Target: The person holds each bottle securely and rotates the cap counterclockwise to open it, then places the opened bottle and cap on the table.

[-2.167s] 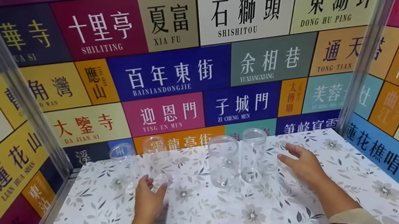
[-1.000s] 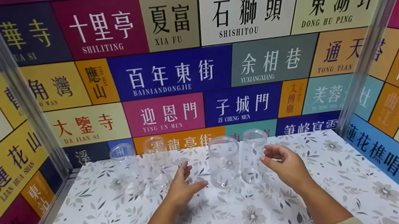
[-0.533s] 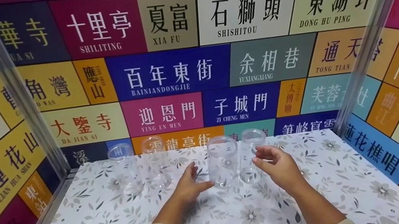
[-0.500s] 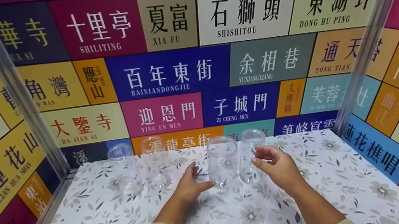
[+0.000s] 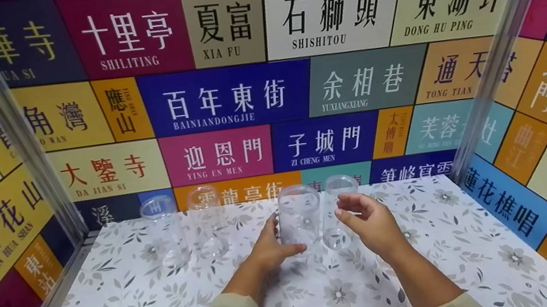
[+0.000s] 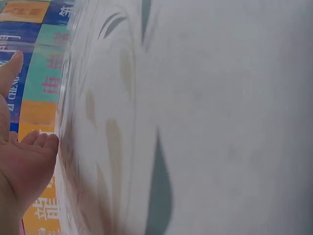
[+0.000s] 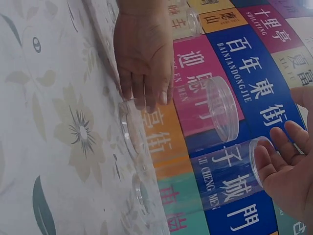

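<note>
Four-sided reach aside, several clear plastic cylinders stand upright on the table. In the head view my left hand (image 5: 268, 250) is at the left of the wider clear jar (image 5: 302, 222); its thumb lies across the jar's lower front and its fingers are straight along the left side. The right wrist view shows these left fingers (image 7: 142, 78) close against the jar wall. My right hand (image 5: 371, 220) hovers beside the narrower clear jar (image 5: 339, 238), with loosely bent fingers near its upper part. Whether they touch it, I cannot tell. The left wrist view shows mostly blurred clear plastic.
Farther left stand two more clear cylinders, a left one (image 5: 167, 238) and a narrower one (image 5: 209, 232). The table (image 5: 128, 302) has a white floral cover. A colourful lettered wall rises behind, with metal posts (image 5: 12, 120) at both sides.
My left hand has moved right, from the left cylinders to the wider jar. The right hand has shifted left toward the narrow jar. The cylinders stay in place; the head view shifts slightly.
</note>
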Motion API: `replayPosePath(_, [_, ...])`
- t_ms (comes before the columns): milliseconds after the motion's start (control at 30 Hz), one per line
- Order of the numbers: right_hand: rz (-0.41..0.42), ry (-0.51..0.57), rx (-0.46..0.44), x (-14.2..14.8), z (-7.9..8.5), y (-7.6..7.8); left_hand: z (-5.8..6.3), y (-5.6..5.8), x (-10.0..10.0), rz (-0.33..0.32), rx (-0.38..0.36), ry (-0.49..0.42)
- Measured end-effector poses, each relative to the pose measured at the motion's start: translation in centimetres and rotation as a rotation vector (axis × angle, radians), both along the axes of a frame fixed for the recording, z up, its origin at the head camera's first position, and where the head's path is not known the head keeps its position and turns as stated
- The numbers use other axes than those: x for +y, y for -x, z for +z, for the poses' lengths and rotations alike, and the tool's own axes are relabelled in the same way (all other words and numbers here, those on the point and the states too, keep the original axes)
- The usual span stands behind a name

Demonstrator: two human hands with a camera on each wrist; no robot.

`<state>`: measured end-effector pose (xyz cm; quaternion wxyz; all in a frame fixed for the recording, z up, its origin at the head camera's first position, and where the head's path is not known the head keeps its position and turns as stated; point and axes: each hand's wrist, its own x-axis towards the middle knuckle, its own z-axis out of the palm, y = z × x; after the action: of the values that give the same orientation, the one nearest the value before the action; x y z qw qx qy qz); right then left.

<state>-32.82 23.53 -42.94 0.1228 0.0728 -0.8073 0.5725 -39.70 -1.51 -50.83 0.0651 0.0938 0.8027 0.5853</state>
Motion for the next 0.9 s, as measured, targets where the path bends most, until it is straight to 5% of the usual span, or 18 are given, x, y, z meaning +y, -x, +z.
replayPosePath(667, [0.017, 0.070, 0.020, -1.8, -0.1, 0.9, -0.4, 0.1, 1.4, 0.057, -0.040, 0.041])
replayPosePath(900, [0.054, 0.076, 0.035, -2.0, -0.1, 1.3, -0.6, 0.2, 1.0, 0.072, 0.009, 0.045])
